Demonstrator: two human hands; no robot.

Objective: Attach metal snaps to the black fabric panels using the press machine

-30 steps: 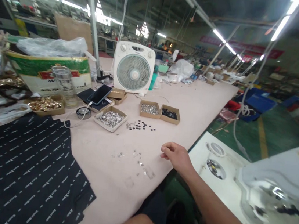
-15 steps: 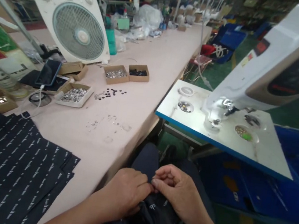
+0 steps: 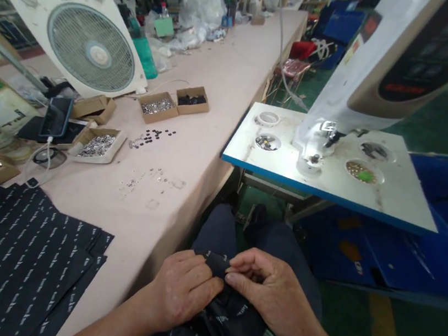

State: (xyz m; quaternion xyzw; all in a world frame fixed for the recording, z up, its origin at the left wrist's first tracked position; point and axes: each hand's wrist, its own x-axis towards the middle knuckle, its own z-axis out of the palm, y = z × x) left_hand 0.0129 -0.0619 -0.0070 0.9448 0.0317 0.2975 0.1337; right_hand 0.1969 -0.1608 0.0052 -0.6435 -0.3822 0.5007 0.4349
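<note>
A piece of black fabric printed with white lettering (image 3: 222,323) lies bunched over my lap. My left hand (image 3: 188,288) is closed on it, with the fingers curled over a fold. My right hand (image 3: 269,288) pinches the fabric's edge between thumb and fingertips, close to the left fingers. Whether anything small sits in that pinch is hidden. On the table to the left lies a stack of matching printed fabric pieces (image 3: 14,261), out of reach of both hands at this moment.
A snap-fastening machine (image 3: 340,112) stands over a white board (image 3: 275,161) at right. The pink-covered table (image 3: 239,59) holds a white fan (image 3: 92,55), a phone (image 3: 56,117), boxes of metal parts (image 3: 157,107) and scattered black pieces (image 3: 153,135). Blue bins (image 3: 395,253) stand below.
The view has tilted and shifted slightly right. My left hand has moved a little away from the right, and more of the fabric shows between them and over my lap.
</note>
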